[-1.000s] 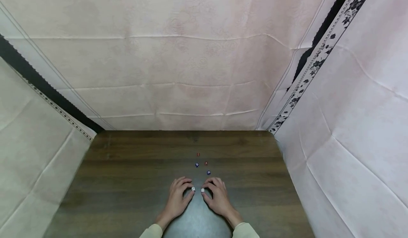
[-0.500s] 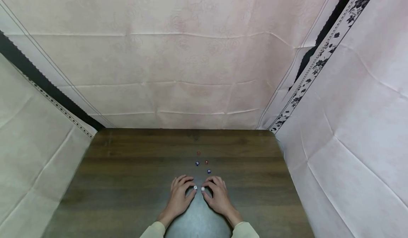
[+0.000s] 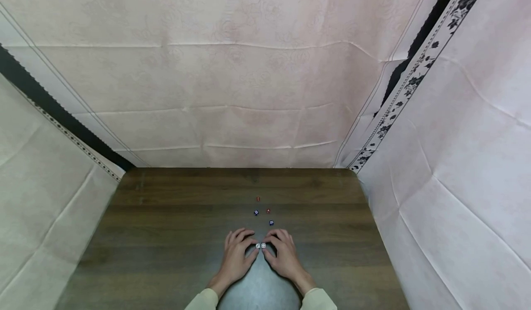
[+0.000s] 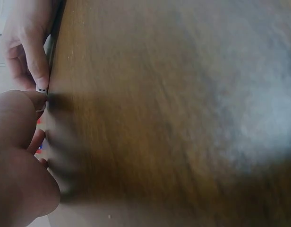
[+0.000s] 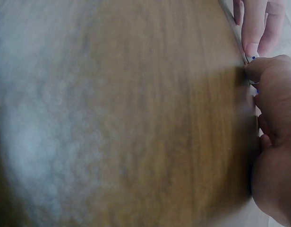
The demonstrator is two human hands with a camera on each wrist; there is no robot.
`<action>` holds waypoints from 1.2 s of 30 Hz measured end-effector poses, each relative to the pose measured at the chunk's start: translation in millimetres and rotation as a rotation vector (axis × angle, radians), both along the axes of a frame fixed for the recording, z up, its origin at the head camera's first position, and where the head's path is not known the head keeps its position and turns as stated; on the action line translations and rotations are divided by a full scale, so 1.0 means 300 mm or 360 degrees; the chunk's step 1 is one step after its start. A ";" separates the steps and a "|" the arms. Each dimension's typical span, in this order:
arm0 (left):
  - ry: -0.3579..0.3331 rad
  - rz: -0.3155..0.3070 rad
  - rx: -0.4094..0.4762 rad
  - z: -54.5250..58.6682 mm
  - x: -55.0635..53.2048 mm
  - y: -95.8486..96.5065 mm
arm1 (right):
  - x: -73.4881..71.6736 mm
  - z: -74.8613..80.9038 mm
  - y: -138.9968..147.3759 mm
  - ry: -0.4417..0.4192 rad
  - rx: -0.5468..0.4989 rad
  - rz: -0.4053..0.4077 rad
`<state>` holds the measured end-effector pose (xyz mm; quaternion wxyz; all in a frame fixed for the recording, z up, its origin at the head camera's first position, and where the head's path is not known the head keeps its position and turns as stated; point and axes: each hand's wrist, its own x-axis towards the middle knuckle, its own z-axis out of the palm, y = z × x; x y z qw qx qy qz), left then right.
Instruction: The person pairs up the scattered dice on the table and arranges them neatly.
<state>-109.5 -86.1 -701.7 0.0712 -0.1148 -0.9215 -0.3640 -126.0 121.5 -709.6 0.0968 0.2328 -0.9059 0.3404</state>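
Two white dice sit side by side on the wooden table in the head view, almost or just touching. My left hand [image 3: 237,257] pinches the left white die [image 3: 257,246] between thumb and index finger. The right white die [image 3: 263,245] is pinched the same way by my right hand [image 3: 285,257]. Beyond the hands lie a near blue die [image 3: 271,223], a second blue die [image 3: 256,212], a red die [image 3: 268,211] and a farther red die [image 3: 258,199]. In the left wrist view, a white die [image 4: 41,88] shows at the fingertips; my own fingers hide most of the rest.
The brown wooden table [image 3: 166,236] ends at a straight far edge. Pale patterned cloth [image 3: 232,79] hangs behind it, with more cloth [image 3: 456,185] along the right and left sides. Light glares on the tabletop between the forearms.
My left hand has slid right with its white die, closing the gap to the other white die. The right hand and the coloured dice stay in place.
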 end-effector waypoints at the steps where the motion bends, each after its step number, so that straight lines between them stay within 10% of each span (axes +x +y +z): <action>1: -0.0007 -0.0002 -0.0001 0.000 0.000 0.002 | 0.000 0.000 0.000 0.0000 -0.0001 0.0004; 36: 0.0087 -0.0017 0.0004 -0.046 0.002 -0.001 | -0.001 -0.006 0.001 -0.0004 -0.0001 0.0006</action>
